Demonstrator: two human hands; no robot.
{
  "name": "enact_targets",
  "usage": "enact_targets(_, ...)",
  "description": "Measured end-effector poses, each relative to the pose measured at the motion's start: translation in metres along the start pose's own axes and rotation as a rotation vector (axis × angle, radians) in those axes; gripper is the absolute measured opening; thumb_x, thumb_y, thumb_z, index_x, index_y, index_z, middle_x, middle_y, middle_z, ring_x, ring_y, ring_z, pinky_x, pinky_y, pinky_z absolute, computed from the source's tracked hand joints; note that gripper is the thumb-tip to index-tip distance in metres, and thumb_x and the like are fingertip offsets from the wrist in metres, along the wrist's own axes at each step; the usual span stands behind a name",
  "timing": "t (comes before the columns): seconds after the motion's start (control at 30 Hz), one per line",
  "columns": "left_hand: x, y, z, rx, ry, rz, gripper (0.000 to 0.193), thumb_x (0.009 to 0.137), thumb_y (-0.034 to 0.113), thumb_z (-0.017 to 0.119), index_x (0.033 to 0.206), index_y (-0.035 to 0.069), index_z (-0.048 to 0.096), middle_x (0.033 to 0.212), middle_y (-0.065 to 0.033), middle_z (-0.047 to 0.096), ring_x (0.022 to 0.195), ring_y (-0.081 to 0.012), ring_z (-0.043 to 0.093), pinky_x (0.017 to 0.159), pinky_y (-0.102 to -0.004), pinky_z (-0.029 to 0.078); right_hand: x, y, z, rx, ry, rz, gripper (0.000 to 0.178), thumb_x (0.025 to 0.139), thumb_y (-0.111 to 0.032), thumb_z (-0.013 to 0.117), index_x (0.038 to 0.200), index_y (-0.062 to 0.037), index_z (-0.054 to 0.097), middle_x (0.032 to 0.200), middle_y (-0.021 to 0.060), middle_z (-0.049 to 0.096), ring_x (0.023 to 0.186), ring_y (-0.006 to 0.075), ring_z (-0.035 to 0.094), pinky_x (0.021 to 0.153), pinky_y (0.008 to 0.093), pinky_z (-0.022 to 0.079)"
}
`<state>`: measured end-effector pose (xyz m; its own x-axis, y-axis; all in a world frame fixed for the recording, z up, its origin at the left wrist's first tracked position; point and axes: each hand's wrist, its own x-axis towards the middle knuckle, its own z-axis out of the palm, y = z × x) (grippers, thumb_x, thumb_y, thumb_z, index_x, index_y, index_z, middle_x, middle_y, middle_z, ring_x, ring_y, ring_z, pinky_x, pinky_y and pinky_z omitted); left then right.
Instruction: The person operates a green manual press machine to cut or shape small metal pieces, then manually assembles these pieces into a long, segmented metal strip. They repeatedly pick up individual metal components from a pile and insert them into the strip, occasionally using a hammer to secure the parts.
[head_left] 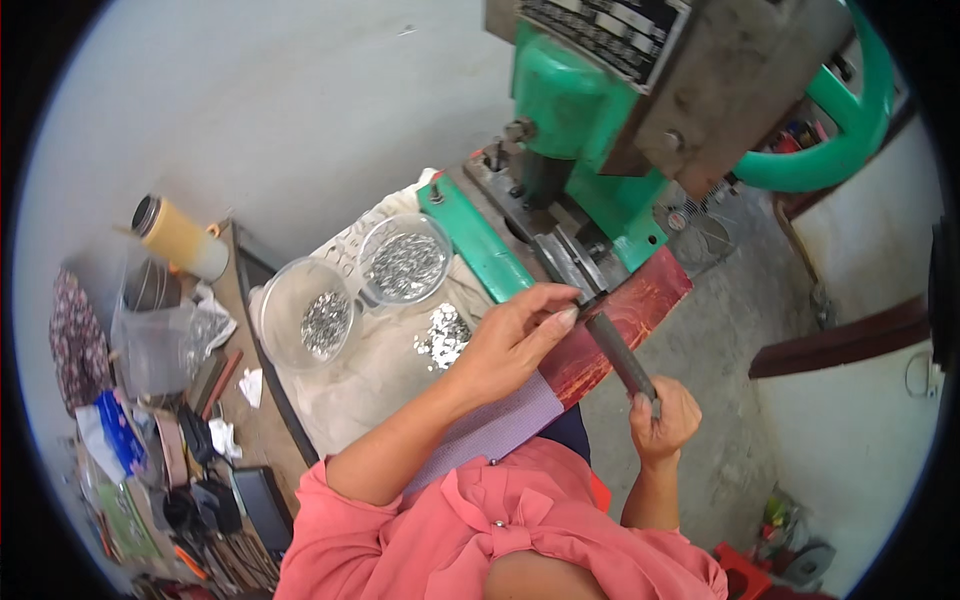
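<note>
Head view, two hands (510, 345) (665, 420), one rod (620, 354)

On my feed: 1 dark grey rod (622, 358), straight, matte, slanting away from the front of the green press (565, 90). Its far end sits by the press base; its near end sticks out clear of the press, gripped in the right hand (664, 420). At the far end I see 1 silvery metal fixture (572, 262), long, grooved lengthwise, lying along the press base. Left hand (515, 340) bent, fingertips where the 2 meet; I cannot tell whether they join.
</note>
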<state>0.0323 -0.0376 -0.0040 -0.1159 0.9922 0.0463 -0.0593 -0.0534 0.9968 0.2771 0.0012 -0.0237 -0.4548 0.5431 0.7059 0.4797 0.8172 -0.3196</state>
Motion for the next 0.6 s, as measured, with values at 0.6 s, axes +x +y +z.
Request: enact_targets(0.6,-0.106,0.070,-0.162,0.308,0.442,-0.018,0.028,0.090,0.002,0.069,0.118,-0.002,0.070,0.110,-0.0056,0.071,0.097,-0.0114,0.065,0.087,-0.0260,0.052,0.140,-0.138,0.179,1.522,-0.464,0.478,0.026,0.095,-0.004,0.067,0.116,0.0075,0.058,0.106,0.0101,0.068,0.096,0.0154,0.067,0.085,0.0279,0.056)
